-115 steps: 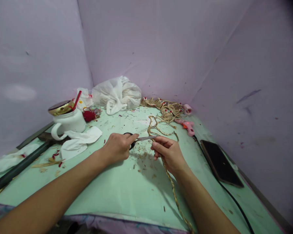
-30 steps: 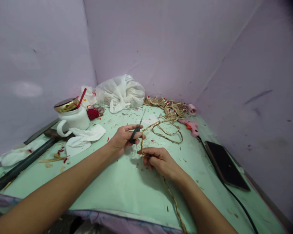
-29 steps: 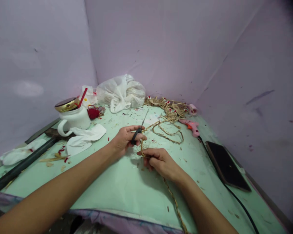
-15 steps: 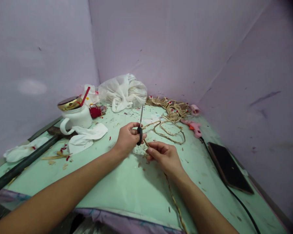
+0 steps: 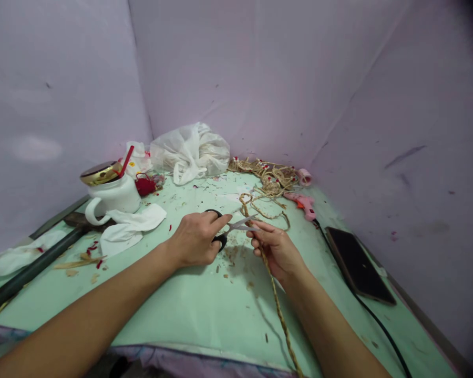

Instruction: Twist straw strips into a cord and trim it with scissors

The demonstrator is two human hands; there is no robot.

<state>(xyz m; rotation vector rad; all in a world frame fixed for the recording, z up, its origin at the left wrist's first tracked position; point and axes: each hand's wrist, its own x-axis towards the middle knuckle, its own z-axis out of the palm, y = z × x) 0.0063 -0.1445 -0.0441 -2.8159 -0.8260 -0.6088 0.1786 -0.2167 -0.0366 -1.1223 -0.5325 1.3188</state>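
Note:
In my left hand point(image 5: 197, 237) is a pair of black-handled scissors point(image 5: 236, 226), its blades parted and pointing right. My right hand point(image 5: 274, 247) is closed, pinching a braided straw cord point(image 5: 276, 296) close to the blade tips. From the right fingers one length of cord runs down toward the table's front edge. Another part loops away behind the blades toward the back. Whether the blades touch the cord I cannot make out.
A pink glue gun point(image 5: 305, 206) with a black cable and a phone point(image 5: 360, 265) lie on the right. Woven straw pieces point(image 5: 274, 181) and a plastic bag point(image 5: 195, 152) sit at the back. A white mug point(image 5: 116, 195), a tissue point(image 5: 134, 231) and a hammer point(image 5: 35, 270) are left.
The scissors have turned from upright, with blades together, to pointing right with blades parted. My right hand has risen slightly and moved right with the cord.

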